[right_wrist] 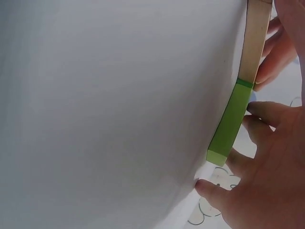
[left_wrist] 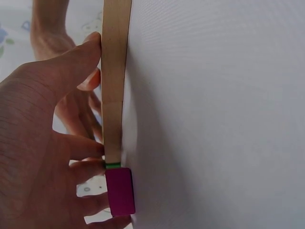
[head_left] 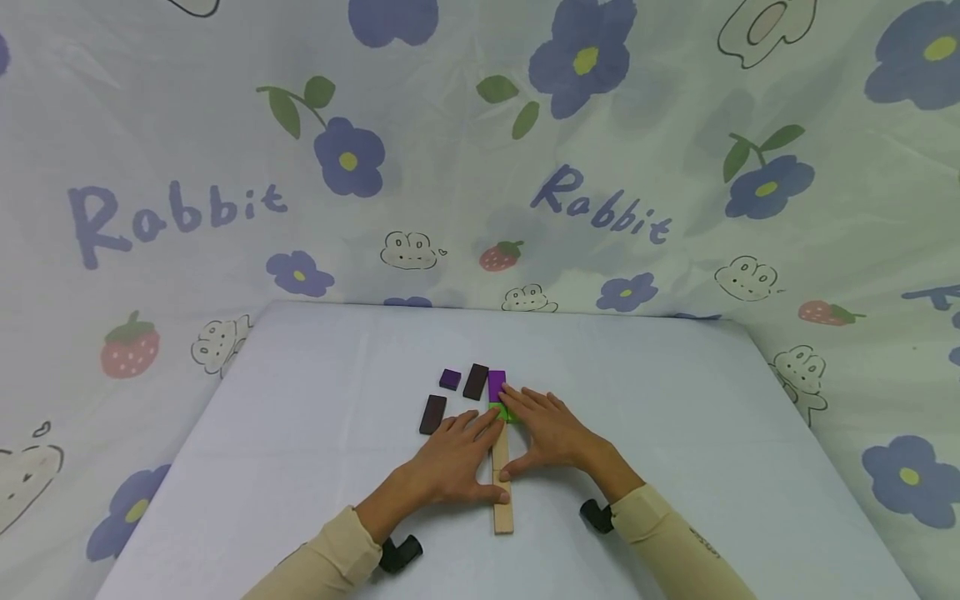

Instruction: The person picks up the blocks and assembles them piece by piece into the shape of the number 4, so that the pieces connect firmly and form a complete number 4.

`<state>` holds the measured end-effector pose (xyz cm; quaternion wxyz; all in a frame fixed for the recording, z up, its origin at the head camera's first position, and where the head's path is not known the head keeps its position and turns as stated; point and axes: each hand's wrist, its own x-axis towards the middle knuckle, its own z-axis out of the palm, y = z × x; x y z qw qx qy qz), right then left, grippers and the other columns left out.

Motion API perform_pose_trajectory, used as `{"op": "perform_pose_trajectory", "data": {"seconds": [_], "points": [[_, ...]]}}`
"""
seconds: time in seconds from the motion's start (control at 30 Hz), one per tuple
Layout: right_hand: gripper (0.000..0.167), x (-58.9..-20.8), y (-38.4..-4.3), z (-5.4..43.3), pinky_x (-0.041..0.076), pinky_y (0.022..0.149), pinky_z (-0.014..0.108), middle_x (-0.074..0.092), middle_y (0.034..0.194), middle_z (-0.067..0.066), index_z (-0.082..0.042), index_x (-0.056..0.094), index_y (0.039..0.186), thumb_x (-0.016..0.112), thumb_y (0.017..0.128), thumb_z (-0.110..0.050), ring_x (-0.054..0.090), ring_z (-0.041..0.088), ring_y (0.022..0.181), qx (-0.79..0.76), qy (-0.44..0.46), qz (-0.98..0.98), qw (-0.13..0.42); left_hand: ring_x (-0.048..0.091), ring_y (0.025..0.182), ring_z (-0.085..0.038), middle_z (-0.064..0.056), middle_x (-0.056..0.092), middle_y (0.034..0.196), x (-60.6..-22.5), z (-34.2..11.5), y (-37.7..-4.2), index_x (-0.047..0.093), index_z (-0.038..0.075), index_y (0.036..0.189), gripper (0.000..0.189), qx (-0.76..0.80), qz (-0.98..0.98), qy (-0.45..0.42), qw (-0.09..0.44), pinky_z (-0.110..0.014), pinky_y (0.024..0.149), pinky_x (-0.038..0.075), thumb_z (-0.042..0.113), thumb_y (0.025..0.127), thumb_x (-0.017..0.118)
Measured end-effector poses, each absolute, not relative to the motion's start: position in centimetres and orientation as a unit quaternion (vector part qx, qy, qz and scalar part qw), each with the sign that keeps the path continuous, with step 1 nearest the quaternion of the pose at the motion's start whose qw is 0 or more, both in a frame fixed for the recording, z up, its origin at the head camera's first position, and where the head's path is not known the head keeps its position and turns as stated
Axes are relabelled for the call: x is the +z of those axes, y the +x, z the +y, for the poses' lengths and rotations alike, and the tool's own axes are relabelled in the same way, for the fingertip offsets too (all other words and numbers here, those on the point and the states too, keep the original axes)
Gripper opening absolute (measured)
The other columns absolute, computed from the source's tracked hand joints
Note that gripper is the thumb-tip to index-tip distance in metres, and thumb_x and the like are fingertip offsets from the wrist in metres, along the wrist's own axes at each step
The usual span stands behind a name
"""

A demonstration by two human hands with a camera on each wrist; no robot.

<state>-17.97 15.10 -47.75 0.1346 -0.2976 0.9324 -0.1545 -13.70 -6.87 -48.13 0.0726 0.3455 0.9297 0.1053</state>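
Observation:
Two plain wooden blocks point(head_left: 501, 454) lie end to end in a row, with a green block point(right_wrist: 231, 124) and a purple block point(left_wrist: 120, 191) at the far end. From the left side, my left hand point(head_left: 453, 458) rests against the row with fingers spread and thumb at the nearer wooden block. My right hand point(head_left: 551, 429) reaches in from the opposite side, its fingertips around the green and purple blocks and its thumb at the wood. The fingers hide part of the green block in the head view.
Left of the row's far end lie two dark brown blocks, one nearer point(head_left: 432, 414) and one farther point(head_left: 476, 382), plus a small dark purple block point(head_left: 450, 379). All sit on a white-covered table point(head_left: 300, 467). A patterned curtain point(head_left: 450, 167) hangs behind it.

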Motion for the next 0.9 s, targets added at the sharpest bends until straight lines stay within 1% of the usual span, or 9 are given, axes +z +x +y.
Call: {"op": "perform_pose_trajectory", "data": {"seconds": [0.27, 0.67, 0.9], "points": [[0.123, -47.75, -18.04, 15.11, 0.015, 0.118, 0.063, 0.020, 0.168, -0.001, -0.017, 0.027, 0.162, 0.079, 0.066, -0.075, 0.023, 0.033, 0.151, -0.152, -0.295, 0.934, 0.135, 0.033, 0.146, -0.037, -0.009, 0.028, 0.165, -48.04, -6.78, -13.90, 0.036, 0.007, 0.157, 0.102, 0.099, 0.930, 0.345, 0.074, -0.056, 0.115, 0.031, 0.076, 0.085, 0.058], [0.123, -47.85, -18.12, 15.05, 0.015, 0.118, 0.064, 0.020, 0.168, -0.001, -0.017, 0.027, 0.162, 0.080, 0.066, -0.074, 0.022, 0.033, 0.152, -0.156, -0.292, 0.933, 0.139, 0.033, 0.145, -0.037, -0.010, 0.027, 0.165, -48.03, -6.82, -13.89, 0.036, 0.006, 0.157, 0.103, 0.107, 0.929, 0.346, 0.072, -0.055, 0.115, 0.030, 0.075, 0.085, 0.059], [0.123, -48.24, -18.14, 14.98, 0.015, 0.118, 0.064, 0.020, 0.168, 0.000, -0.017, 0.026, 0.162, 0.080, 0.067, -0.072, 0.022, 0.033, 0.152, -0.161, -0.292, 0.933, 0.136, 0.035, 0.144, -0.038, -0.010, 0.028, 0.164, -47.89, -7.10, -13.93, 0.036, 0.006, 0.156, 0.101, 0.123, 0.926, 0.349, 0.071, -0.057, 0.113, 0.032, 0.074, 0.086, 0.060]]}}
